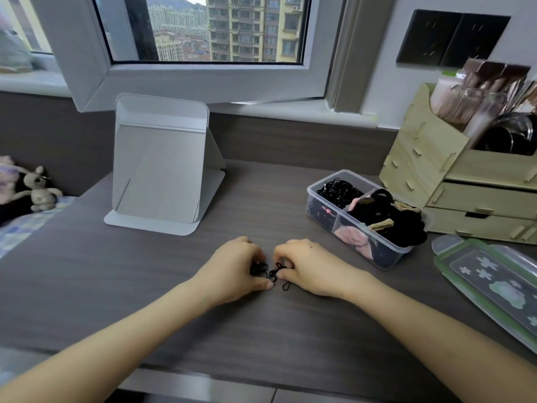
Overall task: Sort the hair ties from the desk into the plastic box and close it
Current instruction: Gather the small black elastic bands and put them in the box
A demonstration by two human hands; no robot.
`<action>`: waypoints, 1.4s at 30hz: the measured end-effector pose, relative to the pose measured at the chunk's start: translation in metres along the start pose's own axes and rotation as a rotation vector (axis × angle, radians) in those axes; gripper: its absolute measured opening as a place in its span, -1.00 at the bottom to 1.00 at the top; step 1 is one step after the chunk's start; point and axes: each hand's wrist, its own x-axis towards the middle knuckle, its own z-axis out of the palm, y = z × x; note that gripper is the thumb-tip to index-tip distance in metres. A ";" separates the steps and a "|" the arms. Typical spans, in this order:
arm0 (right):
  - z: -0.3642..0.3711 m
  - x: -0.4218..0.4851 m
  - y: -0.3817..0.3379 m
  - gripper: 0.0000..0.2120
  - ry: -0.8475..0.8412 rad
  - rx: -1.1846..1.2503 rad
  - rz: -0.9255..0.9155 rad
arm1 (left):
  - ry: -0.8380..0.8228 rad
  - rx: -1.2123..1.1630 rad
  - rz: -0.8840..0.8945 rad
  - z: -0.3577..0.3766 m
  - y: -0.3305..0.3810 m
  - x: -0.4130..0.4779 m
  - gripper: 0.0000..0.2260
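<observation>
Both forearms are lying across the near edge of the table so that the hands are meeting around its middle, over a small tangle of thin black ties. The left hand is curling its fingers down over part of the clump, and the right hand is pinching strands between thumb and fingertips. With the hands this close together, they are probably teasing the ties apart or bunching them for a single pick-up. One loop is lying loose on the table just beneath the right hand.

Toward the right edge, the lid is lying flat, near the box. It is likely parked there so it is within reach for closing at the end. The box is sitting open just beyond it, angled toward the hands, and dividers are splitting it into compartments. Thin black ties are filling a far compartment, while bulkier fabric ones are heaping above the rim on the right side. That heap may need pressing down before the lid seats.

An organiser is standing at the far right corner behind the box, and a mirror is standing toward the far left.
</observation>
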 end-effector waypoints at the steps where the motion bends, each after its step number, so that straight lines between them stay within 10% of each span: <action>1: 0.001 0.000 0.000 -0.85 0.019 -0.004 -0.011 | 0.011 0.001 0.006 0.001 0.001 0.000 -0.64; 21: -0.103 0.025 0.079 -0.80 0.445 0.292 0.326 | 0.009 0.325 0.192 0.022 0.014 0.002 -0.86; 28: -0.113 0.053 0.100 -0.92 0.120 0.122 0.350 | -0.101 0.415 0.188 0.021 0.021 0.006 -0.76; 35: -0.122 0.023 0.065 -0.89 0.367 -0.070 0.248 | -0.089 0.211 0.070 0.014 0.011 0.013 -0.87; 42: -0.018 -0.018 0.006 -0.76 -0.101 0.039 0.158 | 0.046 -0.102 -0.167 -0.013 -0.007 0.015 -0.92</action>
